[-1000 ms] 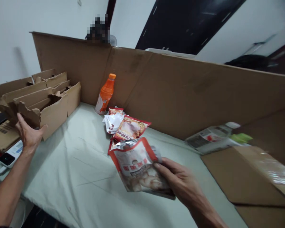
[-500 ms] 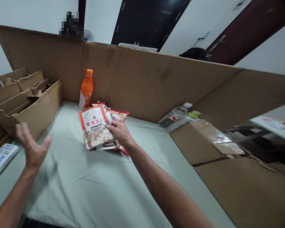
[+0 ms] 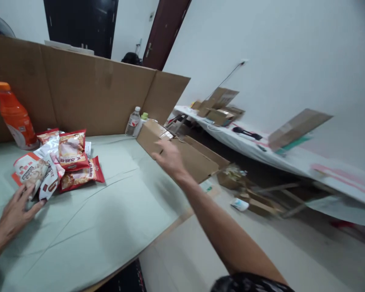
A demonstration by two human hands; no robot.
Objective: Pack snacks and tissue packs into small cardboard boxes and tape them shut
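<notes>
A small pile of snack packets lies on the pale green tabletop at the left. In it are an orange-and-white pouch, a white packet with brown print and red snack bags. My left hand touches the near edge of the pouch and the white packet, its thumb and fingers apart. My right hand is raised over the right side of the table, before the cardboard box. Its fingers are stretched out, slightly blurred, and hold nothing.
An orange bottle stands behind the packets, against a cardboard wall. A clear bottle and a green-capped container stand at the far right corner. Beyond the table edge are the floor and a long white-covered table with boxes.
The view has swung right. My right hand has let go of the orange-and-white pouch and moved right towards the cardboard box. My left hand has come from the left onto the packets.
</notes>
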